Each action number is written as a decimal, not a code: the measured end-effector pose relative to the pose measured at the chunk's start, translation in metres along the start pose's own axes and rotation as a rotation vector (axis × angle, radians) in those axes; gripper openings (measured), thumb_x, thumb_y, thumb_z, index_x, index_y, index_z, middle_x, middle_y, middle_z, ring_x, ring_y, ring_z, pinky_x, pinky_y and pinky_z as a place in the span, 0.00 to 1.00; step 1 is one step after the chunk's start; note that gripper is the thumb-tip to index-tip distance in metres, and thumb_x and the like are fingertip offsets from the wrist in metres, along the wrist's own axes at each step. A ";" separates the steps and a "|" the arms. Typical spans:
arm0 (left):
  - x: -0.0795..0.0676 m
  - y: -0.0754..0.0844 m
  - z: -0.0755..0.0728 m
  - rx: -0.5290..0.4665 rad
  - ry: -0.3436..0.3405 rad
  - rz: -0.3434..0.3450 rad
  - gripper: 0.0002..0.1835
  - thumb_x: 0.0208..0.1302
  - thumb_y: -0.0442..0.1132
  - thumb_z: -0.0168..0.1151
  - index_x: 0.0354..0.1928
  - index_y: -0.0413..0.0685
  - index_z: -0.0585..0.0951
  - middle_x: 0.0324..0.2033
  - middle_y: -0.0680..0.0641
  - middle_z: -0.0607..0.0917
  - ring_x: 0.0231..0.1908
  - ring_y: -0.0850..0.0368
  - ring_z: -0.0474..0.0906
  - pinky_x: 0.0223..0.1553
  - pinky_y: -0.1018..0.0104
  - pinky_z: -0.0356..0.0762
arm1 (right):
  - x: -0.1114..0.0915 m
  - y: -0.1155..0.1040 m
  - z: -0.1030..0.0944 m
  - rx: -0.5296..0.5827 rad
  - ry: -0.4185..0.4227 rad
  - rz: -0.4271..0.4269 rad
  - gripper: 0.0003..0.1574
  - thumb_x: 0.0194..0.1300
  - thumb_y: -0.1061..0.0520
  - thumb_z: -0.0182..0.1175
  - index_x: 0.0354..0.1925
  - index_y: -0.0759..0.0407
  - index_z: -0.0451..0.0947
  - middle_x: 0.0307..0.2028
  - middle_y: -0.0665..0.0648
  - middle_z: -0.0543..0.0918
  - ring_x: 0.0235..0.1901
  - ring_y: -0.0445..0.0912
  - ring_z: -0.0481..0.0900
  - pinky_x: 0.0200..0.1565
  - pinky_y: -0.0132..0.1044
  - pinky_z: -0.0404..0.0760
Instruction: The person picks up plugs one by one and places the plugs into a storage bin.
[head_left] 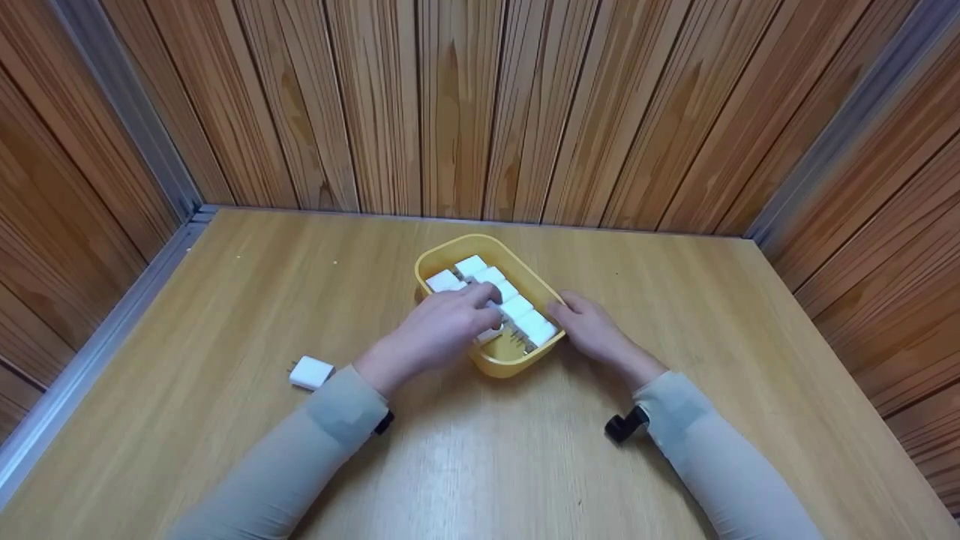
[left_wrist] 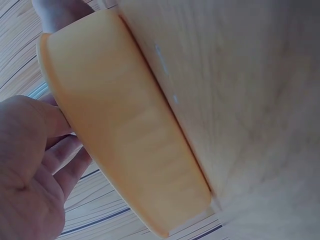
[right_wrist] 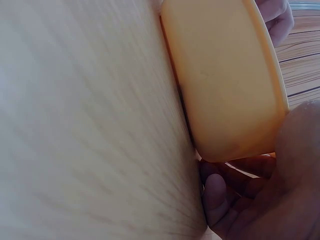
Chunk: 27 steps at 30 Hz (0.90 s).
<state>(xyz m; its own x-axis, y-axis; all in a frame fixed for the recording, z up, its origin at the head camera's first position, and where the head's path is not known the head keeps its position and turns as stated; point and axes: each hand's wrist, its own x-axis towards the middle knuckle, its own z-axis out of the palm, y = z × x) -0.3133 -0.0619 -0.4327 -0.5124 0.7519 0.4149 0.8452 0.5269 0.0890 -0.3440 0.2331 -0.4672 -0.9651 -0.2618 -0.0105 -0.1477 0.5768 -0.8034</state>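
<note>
A yellow plastic bin (head_left: pixel 501 366) stands at an angle on the table, with several white plug chargers (head_left: pixel 516 308) in rows inside, metal prongs showing on some. My left hand (head_left: pixel 442 326) reaches over the bin's near-left rim, thumb and index finger around a white charger, largely hidden by the fingers. In the left wrist view the bin's long side (left_wrist: pixel 120 115) hides those fingertips. At the right end, my right hand (head_left: pixel 592 326) grips the bin, thumb at the rim and other fingers curled against the outer wall, as the right wrist view shows.
One white charger (head_left: pixel 310 373) lies on the wooden table (head_left: pixel 480 465) left of the bin, beside the left sleeve, prongs pointing left. Wood-panelled walls (head_left: pixel 457 112) close off the back and both sides. A black wrist device (head_left: pixel 626 425) sits at the right cuff.
</note>
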 end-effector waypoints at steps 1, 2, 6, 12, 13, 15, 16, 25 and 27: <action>0.001 0.000 0.000 -0.008 -0.008 -0.005 0.16 0.70 0.20 0.68 0.50 0.47 0.91 0.58 0.44 0.84 0.50 0.50 0.85 0.45 0.56 0.86 | 0.000 0.000 0.000 -0.003 -0.001 0.001 0.27 0.87 0.47 0.51 0.66 0.64 0.82 0.50 0.60 0.86 0.51 0.52 0.78 0.57 0.44 0.74; 0.001 0.000 -0.001 -0.018 -0.020 -0.015 0.16 0.71 0.20 0.68 0.50 0.46 0.91 0.58 0.44 0.84 0.49 0.51 0.85 0.45 0.56 0.86 | 0.000 0.000 0.000 -0.005 -0.002 0.004 0.28 0.87 0.47 0.51 0.67 0.64 0.82 0.51 0.60 0.86 0.51 0.52 0.78 0.58 0.45 0.74; 0.005 0.002 -0.005 -0.074 -0.078 -0.064 0.15 0.73 0.22 0.68 0.53 0.45 0.92 0.56 0.46 0.84 0.50 0.52 0.84 0.50 0.57 0.86 | 0.000 0.000 -0.001 -0.003 -0.013 0.015 0.28 0.87 0.45 0.51 0.68 0.63 0.81 0.52 0.60 0.85 0.52 0.53 0.78 0.59 0.46 0.73; 0.010 0.004 -0.009 -0.103 -0.129 -0.103 0.15 0.73 0.21 0.67 0.52 0.45 0.91 0.54 0.47 0.84 0.49 0.53 0.83 0.53 0.58 0.86 | 0.000 0.001 -0.001 0.004 -0.021 0.015 0.28 0.87 0.45 0.50 0.66 0.63 0.81 0.49 0.59 0.84 0.49 0.53 0.78 0.55 0.45 0.74; 0.010 0.005 -0.009 -0.105 -0.134 -0.106 0.15 0.73 0.21 0.67 0.52 0.45 0.91 0.54 0.47 0.84 0.49 0.53 0.83 0.53 0.58 0.86 | 0.001 0.002 -0.001 0.002 -0.021 0.013 0.28 0.87 0.45 0.50 0.66 0.63 0.81 0.49 0.59 0.84 0.49 0.52 0.78 0.54 0.45 0.74; 0.011 0.005 -0.009 -0.105 -0.144 -0.113 0.16 0.72 0.20 0.66 0.51 0.46 0.91 0.54 0.48 0.84 0.49 0.53 0.83 0.53 0.57 0.86 | 0.001 0.002 -0.001 -0.003 -0.017 0.011 0.28 0.87 0.45 0.50 0.66 0.63 0.81 0.49 0.59 0.84 0.50 0.53 0.78 0.55 0.45 0.74; 0.012 0.005 -0.009 -0.109 -0.151 -0.120 0.16 0.72 0.20 0.66 0.52 0.46 0.91 0.54 0.48 0.84 0.50 0.53 0.83 0.53 0.57 0.86 | 0.001 0.002 -0.001 -0.003 -0.015 0.012 0.28 0.87 0.45 0.50 0.67 0.63 0.81 0.50 0.59 0.84 0.50 0.53 0.78 0.56 0.45 0.73; 0.016 0.006 -0.009 -0.117 -0.183 -0.158 0.21 0.68 0.17 0.65 0.53 0.46 0.90 0.53 0.48 0.85 0.48 0.53 0.83 0.51 0.55 0.86 | 0.001 0.002 -0.001 -0.013 -0.009 -0.013 0.27 0.88 0.46 0.50 0.63 0.64 0.83 0.48 0.58 0.84 0.49 0.52 0.77 0.56 0.45 0.73; 0.016 0.005 -0.009 -0.117 -0.185 -0.157 0.20 0.68 0.17 0.65 0.53 0.46 0.90 0.53 0.48 0.85 0.48 0.53 0.82 0.51 0.55 0.86 | 0.001 0.002 -0.001 -0.011 -0.012 -0.006 0.27 0.88 0.46 0.50 0.65 0.64 0.82 0.48 0.58 0.84 0.49 0.52 0.77 0.56 0.45 0.73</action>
<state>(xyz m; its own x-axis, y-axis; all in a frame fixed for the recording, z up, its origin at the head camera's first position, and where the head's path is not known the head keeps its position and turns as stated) -0.3158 -0.0505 -0.4170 -0.6483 0.7302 0.2157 0.7597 0.6015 0.2472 -0.3453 0.2348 -0.4683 -0.9615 -0.2746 -0.0133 -0.1556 0.5834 -0.7971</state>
